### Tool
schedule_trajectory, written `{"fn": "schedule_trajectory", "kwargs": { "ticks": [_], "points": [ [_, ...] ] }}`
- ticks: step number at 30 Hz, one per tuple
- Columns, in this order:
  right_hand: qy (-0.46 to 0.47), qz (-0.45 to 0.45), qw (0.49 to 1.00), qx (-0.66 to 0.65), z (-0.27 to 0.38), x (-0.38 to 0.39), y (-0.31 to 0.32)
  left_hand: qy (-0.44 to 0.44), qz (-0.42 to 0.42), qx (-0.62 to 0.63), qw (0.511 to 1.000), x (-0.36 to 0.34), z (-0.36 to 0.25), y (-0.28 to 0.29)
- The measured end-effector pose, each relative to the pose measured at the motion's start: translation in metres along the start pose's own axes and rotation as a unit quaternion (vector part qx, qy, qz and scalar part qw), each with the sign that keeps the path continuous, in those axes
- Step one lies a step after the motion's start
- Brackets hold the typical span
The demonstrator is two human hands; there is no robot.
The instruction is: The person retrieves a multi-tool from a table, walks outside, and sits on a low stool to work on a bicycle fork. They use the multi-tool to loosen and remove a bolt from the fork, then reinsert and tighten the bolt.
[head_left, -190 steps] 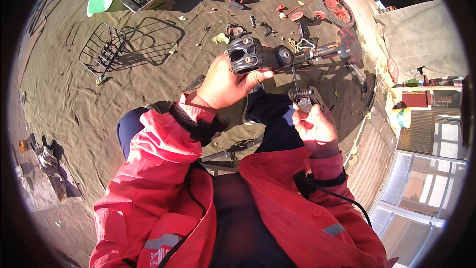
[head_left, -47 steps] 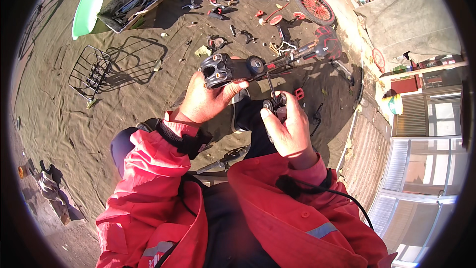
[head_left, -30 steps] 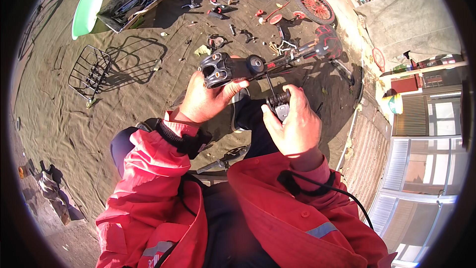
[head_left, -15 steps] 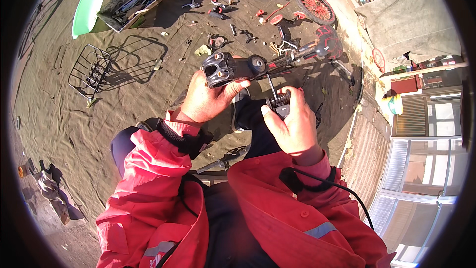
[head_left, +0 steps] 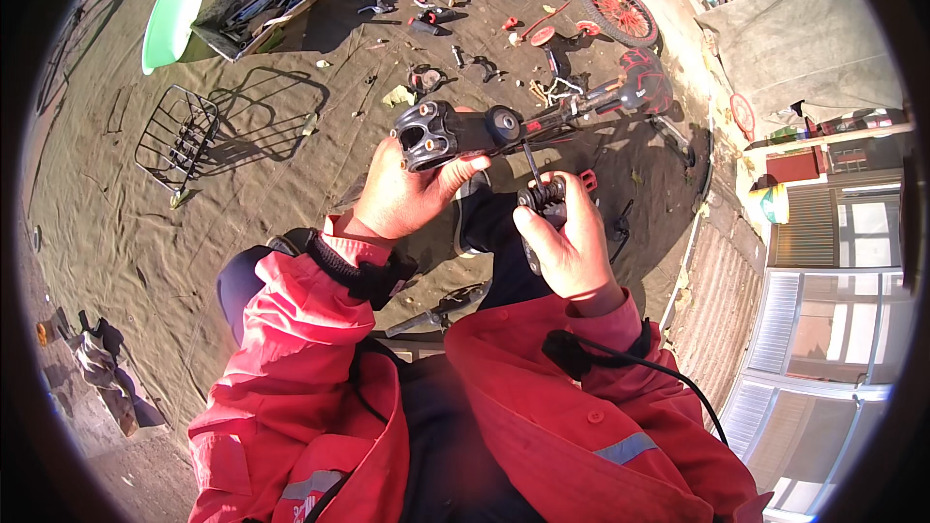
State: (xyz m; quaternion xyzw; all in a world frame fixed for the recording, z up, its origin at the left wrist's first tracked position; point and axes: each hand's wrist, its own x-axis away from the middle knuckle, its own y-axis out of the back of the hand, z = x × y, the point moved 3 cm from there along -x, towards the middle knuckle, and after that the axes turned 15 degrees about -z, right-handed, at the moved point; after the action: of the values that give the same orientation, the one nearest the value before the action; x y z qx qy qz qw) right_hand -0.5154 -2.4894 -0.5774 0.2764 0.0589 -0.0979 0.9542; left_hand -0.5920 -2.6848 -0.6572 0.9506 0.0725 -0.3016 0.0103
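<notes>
The right hand (head_left: 578, 250) pinches a folding multi-tool (head_left: 544, 198), and its thin key (head_left: 532, 165) points up at the black bike stem (head_left: 443, 141). The left hand (head_left: 402, 192) holds the stem above the ground sheet (head_left: 194, 261). If the key sits crooked, it could slip; a loose left grip could let the stem twist. Farther off are a saddle (head_left: 644, 87) and a red-spoked wheel (head_left: 618, 12).

Rack (head_left: 186, 140) left of stem (head_left: 448, 129), tools (head_left: 279, 0) in tray (head_left: 221, 40) behind rack, wheel (head_left: 621, 13) behind saddle (head_left: 647, 85)
</notes>
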Motion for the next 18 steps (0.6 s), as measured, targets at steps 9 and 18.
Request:
{"fn": "schedule_trajectory", "kwargs": {
  "ticks": [9, 18],
  "points": [
    [-0.049, 0.017, 0.998, -0.044, 0.0, 0.0, -0.001, 0.0, -0.005, 0.005, 1.0, 0.0, -0.001, 0.0],
    [-0.017, -0.038, 0.998, 0.053, -0.013, 0.006, 0.003, -0.027, 0.0, -0.008, 1.0, -0.003, -0.005, 0.003]
  ]
}}
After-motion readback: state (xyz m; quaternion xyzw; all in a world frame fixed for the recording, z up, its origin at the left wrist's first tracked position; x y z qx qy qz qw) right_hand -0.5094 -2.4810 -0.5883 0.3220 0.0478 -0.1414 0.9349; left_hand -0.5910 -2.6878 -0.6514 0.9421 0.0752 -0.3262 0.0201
